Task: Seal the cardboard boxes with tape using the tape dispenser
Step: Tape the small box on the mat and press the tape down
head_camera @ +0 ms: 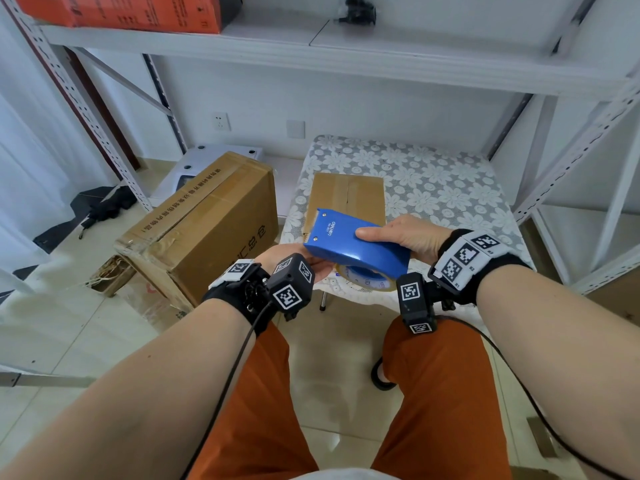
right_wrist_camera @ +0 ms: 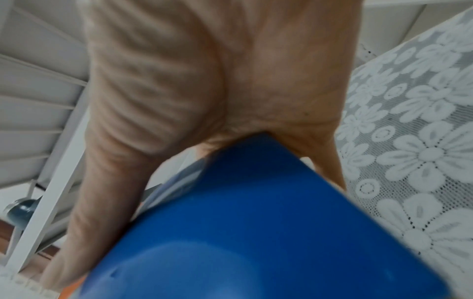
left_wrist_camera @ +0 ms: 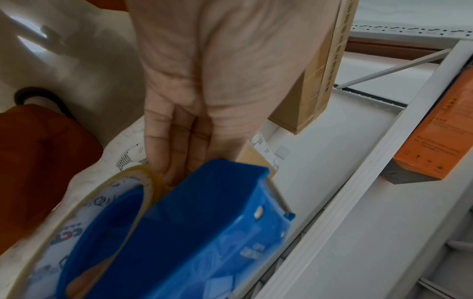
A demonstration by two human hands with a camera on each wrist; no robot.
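While the right hand [head_camera: 412,239] grips the blue tape dispenser [head_camera: 353,245] at frame centre, its long axis points up-left toward the small cardboard box [head_camera: 348,195] just beyond; left hand [head_camera: 294,261] fingers lie straight beneath it.

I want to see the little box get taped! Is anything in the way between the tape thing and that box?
Nothing visible. The right hand holds the blue tape dispenser just above the small cardboard box, whose top is bare.

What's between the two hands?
The blue tape dispenser, held by the left hand and the right hand; the head view shows it.
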